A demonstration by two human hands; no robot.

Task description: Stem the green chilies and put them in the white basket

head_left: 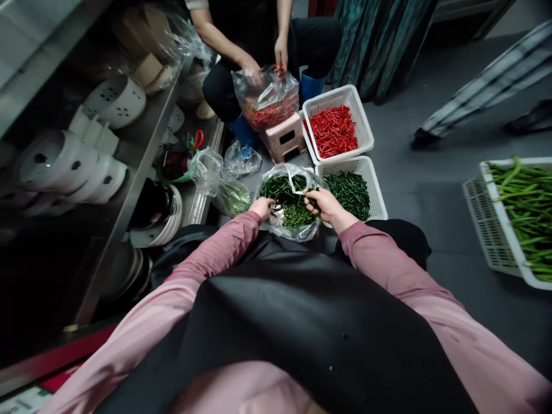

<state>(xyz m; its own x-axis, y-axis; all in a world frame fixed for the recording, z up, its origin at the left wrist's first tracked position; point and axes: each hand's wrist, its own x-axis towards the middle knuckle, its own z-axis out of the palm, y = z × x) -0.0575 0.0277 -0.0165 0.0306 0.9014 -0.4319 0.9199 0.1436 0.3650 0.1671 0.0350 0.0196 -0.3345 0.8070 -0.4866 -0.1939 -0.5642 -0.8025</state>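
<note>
A black apron (284, 299) covers the person's lap. Just beyond it, a clear plastic bag (297, 233) of green chillies (297, 216) rests between the knees, its mouth wide. The left hand (262, 208) dips into the bag's left side with bent fingers; whether it grips a chilli I cannot tell. The right hand (321, 204), over the right side, pinches a few green chillies between thumb and fingers. Near the left hand sits a smaller bag (234, 197) of pale green pieces. Just right of the big bag is a white basket (378, 198) of dark green chillies; behind it, touching, stands another basket (365, 123) heaped with red chillies (332, 131). Farther back, a pink stool (276, 146) carries a bag of red chillies (269, 112), where a co-worker's hands (252, 69) are busy.
</note>
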